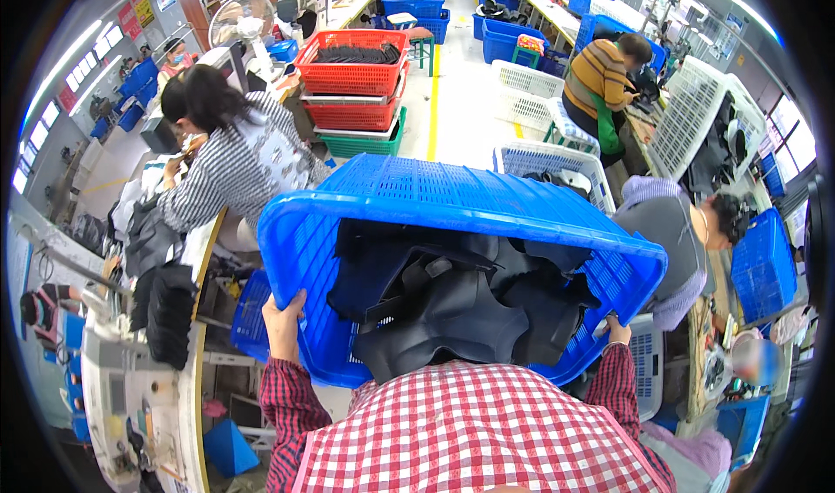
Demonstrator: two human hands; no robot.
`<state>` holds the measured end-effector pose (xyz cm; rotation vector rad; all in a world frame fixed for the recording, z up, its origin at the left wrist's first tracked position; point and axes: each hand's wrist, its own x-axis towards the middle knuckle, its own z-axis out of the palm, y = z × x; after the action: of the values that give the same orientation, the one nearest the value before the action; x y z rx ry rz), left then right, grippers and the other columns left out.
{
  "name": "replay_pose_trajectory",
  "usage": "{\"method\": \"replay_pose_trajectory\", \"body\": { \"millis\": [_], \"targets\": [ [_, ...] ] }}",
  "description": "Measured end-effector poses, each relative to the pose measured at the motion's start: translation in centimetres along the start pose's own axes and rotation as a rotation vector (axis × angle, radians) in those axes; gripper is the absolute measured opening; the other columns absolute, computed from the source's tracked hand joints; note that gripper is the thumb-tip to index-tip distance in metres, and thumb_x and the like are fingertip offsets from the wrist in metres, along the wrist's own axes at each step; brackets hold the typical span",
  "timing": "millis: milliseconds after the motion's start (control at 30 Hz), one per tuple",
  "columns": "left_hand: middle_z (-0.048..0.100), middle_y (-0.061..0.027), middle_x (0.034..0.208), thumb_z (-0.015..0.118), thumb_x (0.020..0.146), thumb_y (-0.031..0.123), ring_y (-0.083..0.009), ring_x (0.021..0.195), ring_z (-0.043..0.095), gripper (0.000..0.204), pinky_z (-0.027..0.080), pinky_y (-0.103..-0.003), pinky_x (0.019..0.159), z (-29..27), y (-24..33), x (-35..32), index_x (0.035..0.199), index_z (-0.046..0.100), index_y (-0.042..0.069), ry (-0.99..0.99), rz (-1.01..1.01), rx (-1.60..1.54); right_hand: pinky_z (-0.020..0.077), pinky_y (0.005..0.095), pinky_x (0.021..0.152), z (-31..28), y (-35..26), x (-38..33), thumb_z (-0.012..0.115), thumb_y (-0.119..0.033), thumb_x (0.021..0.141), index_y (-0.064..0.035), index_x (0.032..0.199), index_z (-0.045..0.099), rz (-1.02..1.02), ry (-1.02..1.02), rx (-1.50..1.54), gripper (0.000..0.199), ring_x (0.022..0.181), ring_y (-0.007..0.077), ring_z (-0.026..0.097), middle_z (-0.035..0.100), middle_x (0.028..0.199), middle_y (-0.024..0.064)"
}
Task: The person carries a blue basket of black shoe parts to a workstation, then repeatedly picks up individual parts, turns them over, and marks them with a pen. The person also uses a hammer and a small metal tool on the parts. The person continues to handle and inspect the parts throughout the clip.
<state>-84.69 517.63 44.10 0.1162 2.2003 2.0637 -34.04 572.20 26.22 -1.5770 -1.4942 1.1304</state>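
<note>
A large blue plastic basket [452, 199] with slotted walls is tilted toward me, its opening facing my chest. Black, leather-like cut pieces [439, 319] lie loosely heaped inside, some resting near the rim close to my checked apron. My left hand [283, 326] is closed round the basket's left edge, thumb on the inner side. On the opposite side my right hand [618, 331] grips the right edge; most of its fingers are hidden by the basket wall. The basket's underside and what supports it, beyond my hands, are out of sight.
Red and green stacked baskets [352, 76] stand ahead on the left. A person in a striped top [252, 136] sits close by at the left bench; another bends over at the right [670, 232]. White baskets [557, 163] and a yellow floor line [434, 102] lie ahead.
</note>
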Motion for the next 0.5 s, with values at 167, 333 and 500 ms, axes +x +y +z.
{"method": "replay_pose_trajectory", "body": {
  "millis": [167, 333, 500],
  "targets": [
    [0.06, 0.0016, 0.066, 0.079, 0.084, 0.006, -0.0068, 0.055, 0.049, 0.015, 0.036, -0.025, 0.055, 10.2, 3.2, 14.7, 0.079, 0.065, 0.007, -0.091, -0.031, -0.057, 0.0453, 0.0321, 0.056, 5.5, -6.7, 8.7, 0.071, -0.014, 0.082, -0.0037, 0.078, 0.065, 0.017, 0.055, 0.138, 0.013, 0.055, 0.0167, 0.058, 0.061, 0.061, 0.0057],
    [0.06, 0.0011, 0.066, 0.078, 0.085, 0.005, -0.0079, 0.057, 0.051, 0.014, 0.036, -0.025, 0.057, 21.7, 4.3, 26.9, 0.078, 0.066, 0.006, -0.166, -0.032, -0.041, 0.0438, 0.0316, 0.053, 10.9, -10.1, 16.6, 0.073, -0.01, 0.083, -0.006, 0.083, 0.064, 0.072, 0.153, 0.302, 0.01, 0.053, 0.0166, 0.057, 0.06, 0.062, 0.0047],
    [0.06, 0.0011, 0.067, 0.079, 0.084, 0.006, -0.0072, 0.056, 0.051, 0.014, 0.037, -0.025, 0.054, 34.5, 3.7, 39.3, 0.079, 0.066, 0.005, -0.16, 0.009, -0.024, 0.0461, 0.0314, 0.057, 19.7, -13.4, 29.3, 0.072, -0.008, 0.082, -0.0057, 0.089, 0.066, 0.14, 0.177, 0.325, 0.009, 0.058, 0.0168, 0.06, 0.062, 0.067, 0.0049]
  ]
}}
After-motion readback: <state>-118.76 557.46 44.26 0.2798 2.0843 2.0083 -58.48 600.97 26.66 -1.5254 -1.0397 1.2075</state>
